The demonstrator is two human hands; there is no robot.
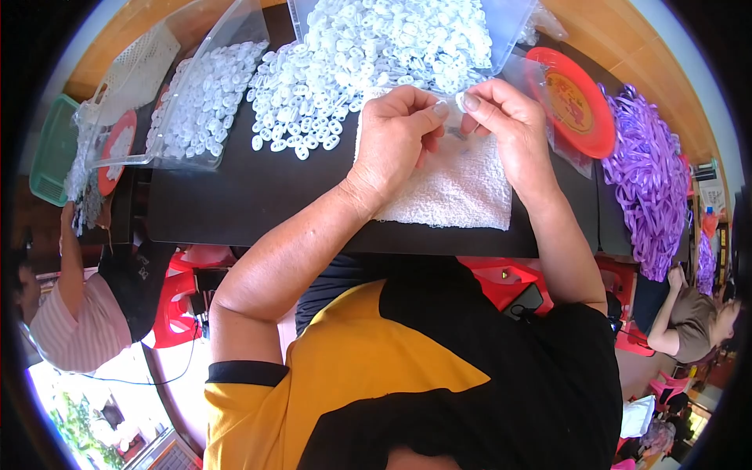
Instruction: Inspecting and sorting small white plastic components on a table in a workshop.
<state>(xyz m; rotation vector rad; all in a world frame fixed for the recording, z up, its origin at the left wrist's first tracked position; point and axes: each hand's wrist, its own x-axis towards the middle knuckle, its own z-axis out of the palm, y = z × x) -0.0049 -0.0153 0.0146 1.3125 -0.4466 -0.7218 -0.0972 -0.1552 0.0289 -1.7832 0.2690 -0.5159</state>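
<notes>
Left hand [395, 133] and right hand [501, 125] are pinching one small white ring [460, 102] together, fingers closed, above white towel [458, 184] lying on black counter [235, 196].

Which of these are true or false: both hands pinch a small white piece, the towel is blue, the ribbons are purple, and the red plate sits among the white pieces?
1. Both the left hand and right hand pinch a small white piece: true.
2. The towel is blue: false, it is white.
3. The ribbons are purple: true.
4. The red plate sits among the loose white pieces: false, it lies apart, beside the ribbons.
</notes>
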